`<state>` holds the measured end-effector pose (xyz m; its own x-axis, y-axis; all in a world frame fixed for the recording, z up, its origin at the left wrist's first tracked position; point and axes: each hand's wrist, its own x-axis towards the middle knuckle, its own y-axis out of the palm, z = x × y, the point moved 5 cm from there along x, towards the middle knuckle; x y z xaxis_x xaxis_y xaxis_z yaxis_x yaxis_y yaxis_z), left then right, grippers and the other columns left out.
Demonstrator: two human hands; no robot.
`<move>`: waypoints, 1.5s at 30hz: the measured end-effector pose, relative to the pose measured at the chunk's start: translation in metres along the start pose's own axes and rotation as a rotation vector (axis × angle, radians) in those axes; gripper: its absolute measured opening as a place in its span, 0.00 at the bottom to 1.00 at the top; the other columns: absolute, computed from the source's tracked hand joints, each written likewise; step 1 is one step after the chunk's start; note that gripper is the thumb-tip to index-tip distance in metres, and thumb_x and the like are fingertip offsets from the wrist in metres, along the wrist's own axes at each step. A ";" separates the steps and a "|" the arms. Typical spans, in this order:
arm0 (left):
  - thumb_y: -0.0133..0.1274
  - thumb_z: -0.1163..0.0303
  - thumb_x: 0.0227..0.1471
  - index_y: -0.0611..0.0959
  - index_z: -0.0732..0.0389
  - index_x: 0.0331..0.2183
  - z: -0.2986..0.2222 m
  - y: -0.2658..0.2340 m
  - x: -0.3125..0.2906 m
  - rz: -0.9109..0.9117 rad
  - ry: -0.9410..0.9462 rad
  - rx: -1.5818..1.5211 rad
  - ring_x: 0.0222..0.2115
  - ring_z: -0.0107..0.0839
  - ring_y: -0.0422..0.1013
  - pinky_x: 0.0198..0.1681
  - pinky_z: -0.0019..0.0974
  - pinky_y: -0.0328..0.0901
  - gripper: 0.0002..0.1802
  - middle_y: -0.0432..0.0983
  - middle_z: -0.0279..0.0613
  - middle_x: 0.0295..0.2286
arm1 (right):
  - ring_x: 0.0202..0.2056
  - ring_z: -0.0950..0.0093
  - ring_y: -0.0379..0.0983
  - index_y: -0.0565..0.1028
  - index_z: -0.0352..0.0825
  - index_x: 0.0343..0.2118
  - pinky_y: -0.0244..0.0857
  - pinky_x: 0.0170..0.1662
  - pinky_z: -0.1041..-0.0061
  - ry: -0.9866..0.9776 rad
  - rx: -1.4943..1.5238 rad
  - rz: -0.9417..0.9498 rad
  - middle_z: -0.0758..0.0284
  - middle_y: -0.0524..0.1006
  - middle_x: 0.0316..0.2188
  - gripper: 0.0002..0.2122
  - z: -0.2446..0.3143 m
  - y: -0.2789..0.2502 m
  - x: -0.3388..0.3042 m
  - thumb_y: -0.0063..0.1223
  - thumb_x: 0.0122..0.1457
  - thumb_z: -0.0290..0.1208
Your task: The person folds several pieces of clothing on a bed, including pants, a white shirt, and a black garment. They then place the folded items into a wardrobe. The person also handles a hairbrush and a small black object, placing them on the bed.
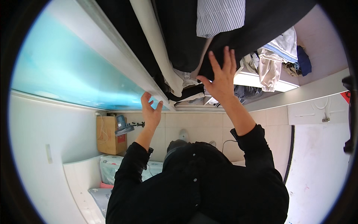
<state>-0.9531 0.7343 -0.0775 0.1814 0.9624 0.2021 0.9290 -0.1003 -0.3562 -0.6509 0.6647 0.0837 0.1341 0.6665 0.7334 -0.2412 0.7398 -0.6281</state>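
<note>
My right hand [222, 80] is raised with its fingers spread, against or just in front of a black hanging garment [257, 28]. A striped grey-and-white cuff [220, 18] hangs over dark cloth above it. My left hand [151, 114] has its fingers apart and slightly curled, near the frame edge of a glossy blue sliding door [89, 71]. Whether its fingertips touch the door cannot be made out. Between the hands, a cream garment [156, 44] hangs among dark clothes in the wardrobe. Neither hand holds anything visible.
Folded and draped clothes [279, 56] lie on a shelf at the right, with a white board edge [264, 81] below. Behind my left arm stand a cardboard box [106, 134] and a small fan [123, 126]. A bed [80, 179] is at the lower left.
</note>
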 end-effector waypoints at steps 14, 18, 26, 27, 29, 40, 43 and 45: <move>0.66 0.76 0.50 0.65 0.66 0.58 -0.056 0.089 -0.027 0.072 0.023 0.005 0.56 0.48 0.68 0.57 0.47 0.64 0.38 0.68 0.53 0.53 | 0.55 0.52 0.69 0.75 0.33 0.53 0.65 0.58 0.57 -0.011 0.282 0.095 0.52 0.74 0.55 0.27 -0.041 0.014 -0.054 0.70 0.54 0.40; 0.67 0.74 0.50 0.66 0.68 0.56 -0.063 0.104 -0.025 0.006 -0.003 -0.054 0.52 0.49 0.69 0.55 0.46 0.65 0.36 0.69 0.54 0.50 | 0.51 0.58 0.74 0.73 0.30 0.53 0.68 0.53 0.59 0.837 0.526 0.501 0.56 0.77 0.51 0.29 -0.070 0.120 -0.215 0.68 0.56 0.48; 0.67 0.72 0.51 0.65 0.69 0.55 -0.069 0.102 -0.026 0.029 -0.025 0.040 0.49 0.49 0.70 0.53 0.46 0.65 0.36 0.70 0.56 0.47 | 0.43 0.67 0.75 0.71 0.41 0.57 0.69 0.43 0.64 1.703 1.288 0.702 0.69 0.79 0.48 0.27 -0.119 0.344 -0.340 0.50 0.68 0.59; 0.67 0.72 0.51 0.65 0.69 0.55 -0.070 0.101 -0.026 0.037 -0.026 0.048 0.50 0.50 0.70 0.54 0.46 0.65 0.36 0.70 0.56 0.47 | 0.43 0.66 0.77 0.76 0.39 0.52 0.69 0.47 0.66 1.842 1.240 0.620 0.67 0.80 0.47 0.21 -0.122 0.361 -0.338 0.52 0.69 0.52; 0.67 0.72 0.51 0.65 0.69 0.56 -0.071 0.099 -0.026 0.055 -0.040 0.062 0.51 0.52 0.70 0.54 0.47 0.66 0.37 0.70 0.57 0.48 | 0.43 0.66 0.77 0.76 0.38 0.52 0.69 0.48 0.66 1.808 1.363 0.577 0.66 0.80 0.47 0.20 -0.119 0.391 -0.320 0.53 0.69 0.51; 0.66 0.74 0.52 0.62 0.68 0.57 -0.075 0.095 -0.027 0.198 -0.016 0.095 0.54 0.53 0.70 0.56 0.48 0.68 0.38 0.69 0.59 0.51 | 0.42 0.65 0.78 0.78 0.36 0.49 0.69 0.50 0.66 1.237 0.957 0.637 0.64 0.81 0.47 0.18 -0.146 0.377 -0.284 0.55 0.68 0.46; 0.67 0.75 0.50 0.62 0.67 0.58 -0.075 0.100 -0.030 0.229 -0.004 0.074 0.56 0.52 0.69 0.56 0.47 0.69 0.40 0.68 0.58 0.53 | 0.42 0.64 0.78 0.79 0.35 0.48 0.69 0.50 0.66 0.947 0.644 0.628 0.64 0.81 0.47 0.17 -0.138 0.267 -0.291 0.56 0.68 0.45; 0.67 0.75 0.50 0.62 0.67 0.58 -0.075 0.103 -0.030 0.246 0.005 0.065 0.56 0.52 0.69 0.56 0.46 0.69 0.40 0.68 0.57 0.53 | 0.44 0.66 0.74 0.77 0.29 0.49 0.67 0.52 0.70 1.048 0.631 0.371 0.60 0.79 0.45 0.17 -0.126 0.144 -0.293 0.61 0.64 0.37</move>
<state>-0.8391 0.6760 -0.0523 0.4015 0.9097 0.1063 0.8339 -0.3151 -0.4530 -0.6041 0.5876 -0.2542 0.5821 0.7895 -0.1945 -0.8006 0.5147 -0.3067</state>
